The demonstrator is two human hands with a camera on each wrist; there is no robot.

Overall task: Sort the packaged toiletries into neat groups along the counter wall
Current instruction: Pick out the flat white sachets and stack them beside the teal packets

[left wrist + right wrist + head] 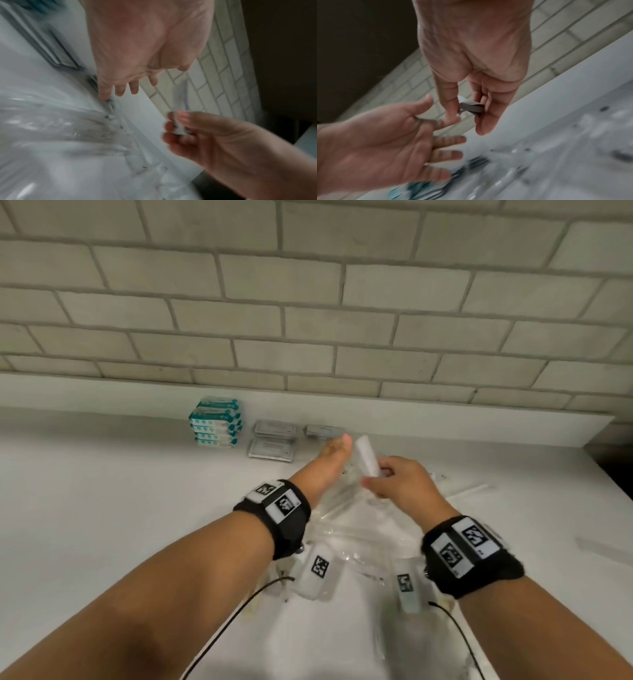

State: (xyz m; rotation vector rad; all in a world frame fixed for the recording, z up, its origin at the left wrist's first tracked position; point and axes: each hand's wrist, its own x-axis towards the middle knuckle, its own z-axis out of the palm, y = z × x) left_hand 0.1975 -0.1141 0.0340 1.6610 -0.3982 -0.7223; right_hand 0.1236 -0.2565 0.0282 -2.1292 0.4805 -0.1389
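My right hand (383, 477) pinches a slim white packet (366, 456) between thumb and fingers, tilted up above the counter; the packet (471, 106) shows in the right wrist view too. My left hand (334, 451) reaches beside it with fingers spread and straight, holding nothing. Under both hands lies a heap of clear plastic-wrapped toiletries (352, 529). Along the wall stand a stack of teal-and-white packs (215, 422), flat grey sachets (272, 440) and a small grey packet (322, 431).
The white counter (102, 508) ends at a low white ledge (445, 419) under a brick-tiled wall (308, 302). A dark drop lies past the counter's right edge (613, 467). Thin wrapped sticks (472, 489) lie to the right of my hands.
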